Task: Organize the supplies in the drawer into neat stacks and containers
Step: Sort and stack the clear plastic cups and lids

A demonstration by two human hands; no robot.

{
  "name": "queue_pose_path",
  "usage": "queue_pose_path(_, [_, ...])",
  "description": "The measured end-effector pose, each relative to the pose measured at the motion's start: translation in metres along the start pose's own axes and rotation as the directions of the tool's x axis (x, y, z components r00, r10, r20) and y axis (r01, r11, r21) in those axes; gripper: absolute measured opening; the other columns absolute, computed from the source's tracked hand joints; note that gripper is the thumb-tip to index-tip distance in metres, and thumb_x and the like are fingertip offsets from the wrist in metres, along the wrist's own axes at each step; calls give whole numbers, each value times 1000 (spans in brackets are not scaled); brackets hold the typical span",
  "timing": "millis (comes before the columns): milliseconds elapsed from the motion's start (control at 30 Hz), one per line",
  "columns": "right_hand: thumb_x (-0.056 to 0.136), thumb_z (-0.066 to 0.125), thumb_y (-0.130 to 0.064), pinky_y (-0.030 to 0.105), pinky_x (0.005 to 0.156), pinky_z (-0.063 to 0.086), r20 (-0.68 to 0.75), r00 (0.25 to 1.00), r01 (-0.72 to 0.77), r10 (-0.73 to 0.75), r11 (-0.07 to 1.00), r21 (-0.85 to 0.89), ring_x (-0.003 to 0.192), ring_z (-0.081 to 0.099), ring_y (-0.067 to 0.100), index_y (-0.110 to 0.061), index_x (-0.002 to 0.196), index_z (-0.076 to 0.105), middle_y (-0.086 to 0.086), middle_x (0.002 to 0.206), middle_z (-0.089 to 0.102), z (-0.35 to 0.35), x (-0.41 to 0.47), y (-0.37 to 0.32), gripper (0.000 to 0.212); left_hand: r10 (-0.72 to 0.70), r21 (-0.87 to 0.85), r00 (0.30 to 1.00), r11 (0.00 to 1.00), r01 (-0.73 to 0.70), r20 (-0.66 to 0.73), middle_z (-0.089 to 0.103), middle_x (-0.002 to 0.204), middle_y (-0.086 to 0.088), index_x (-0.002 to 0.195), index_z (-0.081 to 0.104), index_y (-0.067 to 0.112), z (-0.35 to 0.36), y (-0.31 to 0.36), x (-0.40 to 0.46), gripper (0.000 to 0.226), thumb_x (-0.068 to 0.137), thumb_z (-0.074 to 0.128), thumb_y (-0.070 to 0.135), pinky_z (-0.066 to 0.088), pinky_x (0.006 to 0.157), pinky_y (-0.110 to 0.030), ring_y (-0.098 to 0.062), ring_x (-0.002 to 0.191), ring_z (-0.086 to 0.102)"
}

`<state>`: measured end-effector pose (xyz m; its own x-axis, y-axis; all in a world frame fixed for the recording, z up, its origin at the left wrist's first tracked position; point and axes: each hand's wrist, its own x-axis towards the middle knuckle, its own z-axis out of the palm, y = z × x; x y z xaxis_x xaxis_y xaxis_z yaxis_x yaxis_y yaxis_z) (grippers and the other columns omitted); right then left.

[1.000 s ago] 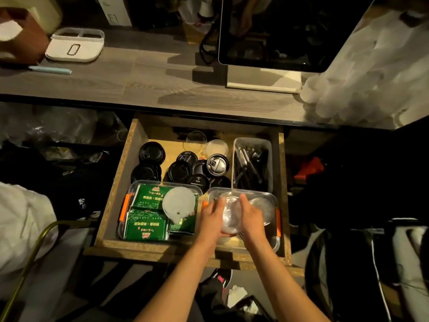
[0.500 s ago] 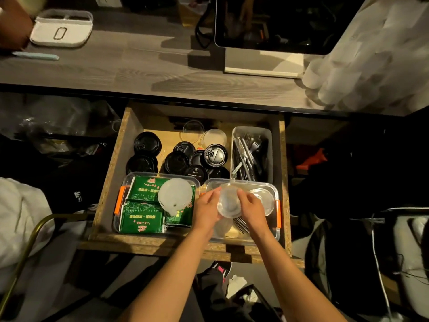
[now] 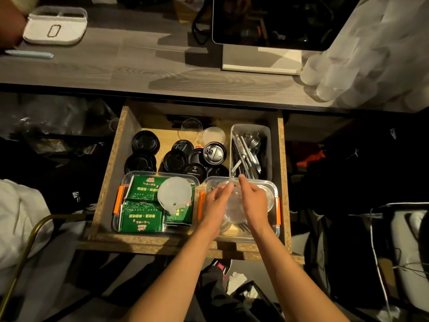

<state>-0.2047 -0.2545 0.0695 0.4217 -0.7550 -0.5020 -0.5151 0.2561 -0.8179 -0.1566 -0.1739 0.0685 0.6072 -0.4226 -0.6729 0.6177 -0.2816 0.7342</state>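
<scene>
Both hands hold a clear cup (image 3: 234, 206) over the clear box (image 3: 270, 185) at the drawer's (image 3: 105, 182) front right corner; left hand (image 3: 217, 205) and right hand (image 3: 253, 202) curl round its sides. The cup lies tilted, long axis front to back; which end is its mouth I cannot tell.

Looks like the service counter of a cafe or takeaway spot, not anyone's home. There's a screen on a white stand (image 3: 267, 38) sitting on the grey wood-grain counter (image 3: 139, 66) (pretty much a point-of-sale setup), with sleeves of stacked disposable cups (image 3: 362, 66) lying beside it. The open drawer (image 3: 109, 182) underneath is full of black to-go cup lids (image 3: 174, 160), a clear bin of cutlery (image 3: 249, 154), and a clear tub of green sachets (image 3: 141, 205). Bags and cables are piled on the floor around it.
</scene>
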Motion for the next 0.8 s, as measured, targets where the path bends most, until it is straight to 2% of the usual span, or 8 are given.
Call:
queue_pose_path(100, [88,58,-56,36,57,35,-34,999,-21,20,999,-48,50,38,16,-19,51,46,0,49,40,3,4,-1,54,-4,13,1000,1000,4,3,71,106,7,102,67,30,-1,2,2,21,94,59,48,45,76,-19,-6,101,63])
queue_pose_path(200, [83,58,-63,37,57,38,-39,999,-29,26,997,-73,49,41,17,-14,52,51,3,51,45,5,4,-2,59,-35,18,999,999,36,-21,71,100,8,93,67,32,0,2,6,15,96,59,45,48,86,-25,-7,98,63])
queue_pose_path(300, [80,50,-74,44,73,53,74,997,-31,35,998,-50,70,65,33,5,80,68,19,75,69,2,7,2,81,-37,-3,997,999,37,-66,72,99,4,98,69,26,-2,8,8,25,96,59,48,51,74,-23,-11,92,67])
queue_pose_path(367, [94,49,-59,42,83,54,161,987,0,2,1000,-14,87,70,26,-8,91,75,11,89,74,0,6,4,58,-61,-27,993,998,59,-97,73,99,-3,105,69,18,-5,10,14,38,94,58,53,52,66,-23,-14,86,69])
queue_pose_path(433, [101,47,-44,38,83,56,166,986,25,-25,1000,3,86,71,19,-18,89,76,5,87,76,-1,4,5,41,-67,2,994,998,67,-87,72,104,-7,109,67,18,-4,12,15,43,93,56,57,56,73,-29,-19,90,70])
queue_pose_path(567, [102,45,-44,45,77,55,46,999,20,-21,1000,23,82,68,33,-5,83,73,17,81,71,8,10,9,52,-186,-112,982,977,183,-21,68,110,-10,108,60,25,-3,12,11,36,100,45,57,55,96,-48,-25,100,68])
queue_pose_path(700, [101,41,-49,44,86,57,71,997,-8,15,996,-88,95,69,24,-13,102,73,8,95,74,18,17,9,49,-146,-130,986,982,135,-85,68,108,-5,104,61,30,-11,11,12,28,103,43,51,56,91,-42,-15,94,66])
queue_pose_path(800, [103,38,-46,35,94,47,31,999,51,-44,955,-292,114,62,25,-10,124,64,8,119,69,17,16,2,49,-56,-37,996,998,53,-65,56,99,18,93,53,42,-17,15,6,21,104,38,52,44,74,-24,6,87,51])
